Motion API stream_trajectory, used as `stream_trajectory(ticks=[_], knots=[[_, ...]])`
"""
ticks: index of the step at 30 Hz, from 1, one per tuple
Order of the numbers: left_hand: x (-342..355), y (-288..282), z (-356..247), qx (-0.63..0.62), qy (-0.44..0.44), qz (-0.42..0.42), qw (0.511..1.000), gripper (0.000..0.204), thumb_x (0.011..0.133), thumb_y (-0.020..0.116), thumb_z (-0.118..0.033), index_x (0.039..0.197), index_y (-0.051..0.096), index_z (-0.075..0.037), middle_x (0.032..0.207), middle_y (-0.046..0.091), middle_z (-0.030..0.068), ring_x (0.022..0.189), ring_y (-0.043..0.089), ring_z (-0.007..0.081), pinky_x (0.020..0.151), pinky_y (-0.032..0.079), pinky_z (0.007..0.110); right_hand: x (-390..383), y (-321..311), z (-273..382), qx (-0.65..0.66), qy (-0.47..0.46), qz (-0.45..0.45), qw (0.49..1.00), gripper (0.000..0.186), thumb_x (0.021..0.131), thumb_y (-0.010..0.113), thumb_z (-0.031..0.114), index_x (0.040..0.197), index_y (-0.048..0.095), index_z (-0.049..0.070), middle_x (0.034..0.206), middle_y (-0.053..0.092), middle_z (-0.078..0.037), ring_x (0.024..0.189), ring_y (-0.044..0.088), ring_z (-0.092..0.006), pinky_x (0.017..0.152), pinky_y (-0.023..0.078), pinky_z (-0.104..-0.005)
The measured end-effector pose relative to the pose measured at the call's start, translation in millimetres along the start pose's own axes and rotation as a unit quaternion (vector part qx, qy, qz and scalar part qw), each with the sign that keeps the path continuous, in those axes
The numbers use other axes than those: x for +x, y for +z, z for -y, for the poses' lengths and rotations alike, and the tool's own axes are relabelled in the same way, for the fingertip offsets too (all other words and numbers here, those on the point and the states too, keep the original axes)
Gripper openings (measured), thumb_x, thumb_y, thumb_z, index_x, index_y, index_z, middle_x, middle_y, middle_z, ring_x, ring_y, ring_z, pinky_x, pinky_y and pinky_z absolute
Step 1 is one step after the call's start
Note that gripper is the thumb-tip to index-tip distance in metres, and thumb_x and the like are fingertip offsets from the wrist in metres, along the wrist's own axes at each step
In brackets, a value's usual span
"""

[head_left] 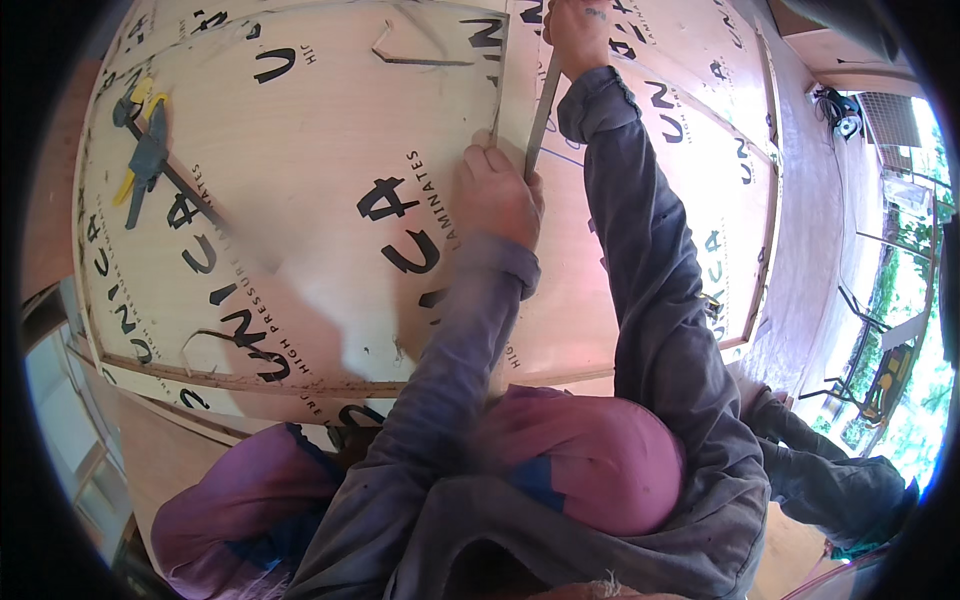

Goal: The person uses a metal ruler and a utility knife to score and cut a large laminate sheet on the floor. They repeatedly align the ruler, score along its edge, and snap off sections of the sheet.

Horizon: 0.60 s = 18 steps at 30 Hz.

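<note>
Lying at upper left of frame, a black-and-yellow bar clamp (150, 152) rests on the pale printed panel (320, 150). At upper centre, the left hand (500, 195), fingers bent, sits low over the panel at the lower end of a narrow grey strip (541, 122); grip cannot be determined. Apart from it, at the top edge, the right hand (580, 38) meets the strip's upper part; closure likewise undetermined. Upper right: a dark power tool (846, 120).

Daylight is entering from right of the printed panel (330, 130), overexposing foliage (890, 262). Shadows are falling across the panel's near side. Fisheye distortion is bending its edges.
</note>
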<state>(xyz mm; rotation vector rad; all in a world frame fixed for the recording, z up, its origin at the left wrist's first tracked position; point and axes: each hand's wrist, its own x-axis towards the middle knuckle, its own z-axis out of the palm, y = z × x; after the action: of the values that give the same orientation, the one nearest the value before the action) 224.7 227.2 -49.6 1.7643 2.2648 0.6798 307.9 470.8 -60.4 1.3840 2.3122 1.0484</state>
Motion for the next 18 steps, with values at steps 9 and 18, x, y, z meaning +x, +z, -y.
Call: stream_trajectory(ticks=[9,18], knots=[[-4,1,-12,-0.019,0.008,0.026,0.999,0.045,0.081,0.078,-0.031,0.102,0.053,0.0,0.104,0.052,0.0132,0.094,0.061,0.0313,0.074,0.055,0.041,16,93,23,0.196,0.131,-0.111,0.965,0.02,0.085,0.065,0.011,0.102,0.068,0.001,0.077,0.063,-0.01,0.066,0.062,-0.021,0.054,0.048,-0.0343],[10,-1,2,0.008,0.016,0.025,1.0,0.056,0.085,0.073,-0.039,0.112,0.054,0.005,0.115,0.052,0.0179,0.1,0.061,0.0325,0.077,0.056,0.041,21,43,5,0.403,0.229,-0.157,0.872,0.019,0.081,0.065,0.014,0.092,0.073,0.001,0.084,0.068,-0.014,0.088,0.066,-0.026,0.073,0.052,-0.0392]])
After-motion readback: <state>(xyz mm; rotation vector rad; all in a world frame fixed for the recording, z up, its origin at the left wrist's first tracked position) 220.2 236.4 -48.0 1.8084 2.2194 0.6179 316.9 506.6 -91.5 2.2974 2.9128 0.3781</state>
